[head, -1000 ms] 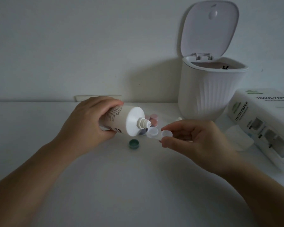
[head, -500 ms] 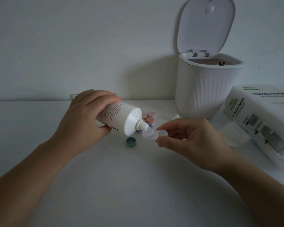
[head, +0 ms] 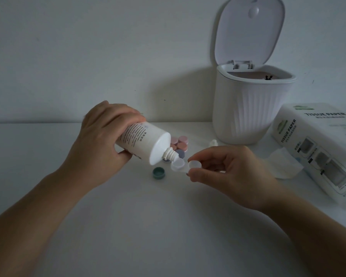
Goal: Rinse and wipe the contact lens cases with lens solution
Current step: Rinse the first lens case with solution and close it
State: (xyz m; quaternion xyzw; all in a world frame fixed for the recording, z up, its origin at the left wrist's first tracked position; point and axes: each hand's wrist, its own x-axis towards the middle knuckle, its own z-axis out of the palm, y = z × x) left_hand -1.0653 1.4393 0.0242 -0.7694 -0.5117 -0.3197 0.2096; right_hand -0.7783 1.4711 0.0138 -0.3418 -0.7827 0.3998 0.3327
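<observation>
My left hand (head: 100, 142) grips a white lens solution bottle (head: 146, 143), tipped down to the right with its bare nozzle just over the left well of a clear contact lens case (head: 183, 165). My right hand (head: 228, 170) pinches that case by its right well, above the white table (head: 128, 226). A green cap (head: 159, 172) lies open side up on the table below the bottle. Behind the nozzle sit several capped cases, pink and purple (head: 180, 144).
A white ribbed bin (head: 252, 108) with its lid up stands at the back right. A tissue paper pack (head: 316, 148) lies at the right edge, with a loose tissue (head: 284, 164) in front of it. A small white cap (head: 213, 143) rests near the bin.
The bottle has tilted further down, its nozzle now closer over the case's left well. Both hands stay in nearly the same place.
</observation>
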